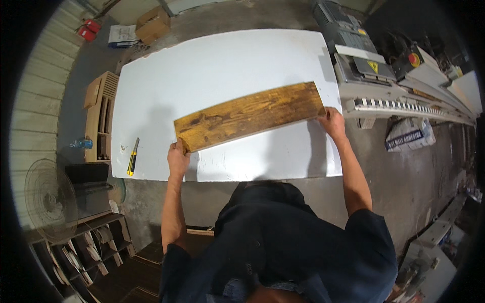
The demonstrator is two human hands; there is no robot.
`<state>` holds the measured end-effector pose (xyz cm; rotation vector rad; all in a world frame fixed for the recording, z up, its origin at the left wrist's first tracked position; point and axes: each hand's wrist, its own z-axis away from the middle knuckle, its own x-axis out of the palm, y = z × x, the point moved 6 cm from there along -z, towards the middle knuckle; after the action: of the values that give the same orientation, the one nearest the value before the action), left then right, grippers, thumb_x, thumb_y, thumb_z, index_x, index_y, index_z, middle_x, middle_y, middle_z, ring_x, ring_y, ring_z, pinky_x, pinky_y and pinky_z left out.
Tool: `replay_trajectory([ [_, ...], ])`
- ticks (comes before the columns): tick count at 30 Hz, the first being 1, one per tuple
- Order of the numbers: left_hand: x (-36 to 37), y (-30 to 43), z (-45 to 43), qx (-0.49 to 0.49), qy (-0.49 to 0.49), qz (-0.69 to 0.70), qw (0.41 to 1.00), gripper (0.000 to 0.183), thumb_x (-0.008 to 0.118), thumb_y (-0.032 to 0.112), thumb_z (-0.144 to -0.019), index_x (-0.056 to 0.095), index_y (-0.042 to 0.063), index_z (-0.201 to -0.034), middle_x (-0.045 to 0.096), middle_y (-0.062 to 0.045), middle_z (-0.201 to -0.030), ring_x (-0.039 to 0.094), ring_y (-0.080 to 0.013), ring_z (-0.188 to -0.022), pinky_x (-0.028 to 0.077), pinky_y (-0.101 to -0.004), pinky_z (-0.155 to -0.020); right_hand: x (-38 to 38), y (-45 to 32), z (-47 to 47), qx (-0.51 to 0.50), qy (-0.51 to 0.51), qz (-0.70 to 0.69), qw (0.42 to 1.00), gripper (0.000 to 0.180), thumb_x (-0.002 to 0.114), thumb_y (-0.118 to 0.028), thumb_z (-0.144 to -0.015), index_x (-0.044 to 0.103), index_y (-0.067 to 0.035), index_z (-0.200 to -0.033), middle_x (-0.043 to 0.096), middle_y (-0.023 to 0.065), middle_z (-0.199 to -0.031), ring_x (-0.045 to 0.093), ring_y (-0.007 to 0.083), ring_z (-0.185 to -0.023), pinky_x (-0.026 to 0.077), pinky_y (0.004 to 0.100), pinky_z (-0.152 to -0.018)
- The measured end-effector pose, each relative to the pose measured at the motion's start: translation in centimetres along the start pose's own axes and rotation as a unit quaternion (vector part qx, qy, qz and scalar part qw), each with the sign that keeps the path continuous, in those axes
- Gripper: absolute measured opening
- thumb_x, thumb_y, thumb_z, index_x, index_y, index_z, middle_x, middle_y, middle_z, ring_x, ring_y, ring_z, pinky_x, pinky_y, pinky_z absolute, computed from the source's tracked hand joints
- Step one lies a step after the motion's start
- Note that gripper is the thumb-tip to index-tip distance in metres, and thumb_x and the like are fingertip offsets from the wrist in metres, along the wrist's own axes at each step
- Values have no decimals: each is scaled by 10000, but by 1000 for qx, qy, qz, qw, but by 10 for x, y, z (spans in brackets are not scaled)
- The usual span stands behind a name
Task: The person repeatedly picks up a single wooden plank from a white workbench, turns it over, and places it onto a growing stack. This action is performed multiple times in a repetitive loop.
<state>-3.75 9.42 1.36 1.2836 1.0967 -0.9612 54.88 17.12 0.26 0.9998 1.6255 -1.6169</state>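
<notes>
A brown wood-grain board (250, 113) is held by its two ends over a white-topped table (227, 64), slanting up towards the right. My left hand (179, 156) grips its lower left corner, thumb near the top face. At the lower right corner my right hand (333, 120) grips the other end, its fingers partly hidden by the board. To the left of my left hand, a yellow and black utility knife (133, 157) lies on the table with its blade end pointing away from me.
A machine with a red emergency stop button (414, 59) and a long roller rail (401, 108) stands right of the table. Left are a wooden shelf unit (91, 140), a plastic bottle (82, 144) and a fan (50, 200). A cardboard box (153, 24) stands beyond the table; a sack (411, 134) lies right.
</notes>
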Motion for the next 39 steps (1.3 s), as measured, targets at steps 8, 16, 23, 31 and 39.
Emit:
replay_trajectory([
  [8,22,-27,-19,-230,-25,497,836,690,730,186,-853,432,-139,-1385,659,-210,-1192,649,-225,-1023,517,-313,-862,37,40,-46,177,-29,-305,935,425,687,-322,-945,663,55,-1140,690,60,-984,603,130,-860,505,306,-756],
  [16,47,-58,3,-261,22,422,868,587,728,184,-849,523,-139,-1294,701,-206,-1050,673,-218,-911,531,-324,-795,49,28,-74,147,-76,-254,953,343,711,-286,-917,706,57,-898,659,36,-772,543,110,-676,463,302,-610],
  [23,34,-30,169,-399,39,520,754,398,725,77,-854,619,-83,-1203,703,-134,-1033,657,-196,-894,521,-325,-787,58,-9,-51,92,-210,-305,925,290,705,-272,-916,640,-24,-780,554,-47,-685,457,56,-611,376,269,-530],
  [31,47,-36,256,-446,80,701,550,543,819,235,-790,630,33,-1257,677,-107,-1171,634,-286,-1081,496,-504,-939,66,-47,-17,62,-301,-308,900,303,697,-245,-912,650,38,-1009,599,-19,-806,509,77,-733,414,266,-646],
  [39,73,-51,263,-443,88,734,507,552,827,230,-781,632,5,-1246,682,-88,-1153,619,-254,-1093,477,-485,-942,73,-41,-26,149,-339,-384,846,310,738,-249,-892,673,-13,-1082,676,13,-922,607,129,-809,484,284,-748],
])
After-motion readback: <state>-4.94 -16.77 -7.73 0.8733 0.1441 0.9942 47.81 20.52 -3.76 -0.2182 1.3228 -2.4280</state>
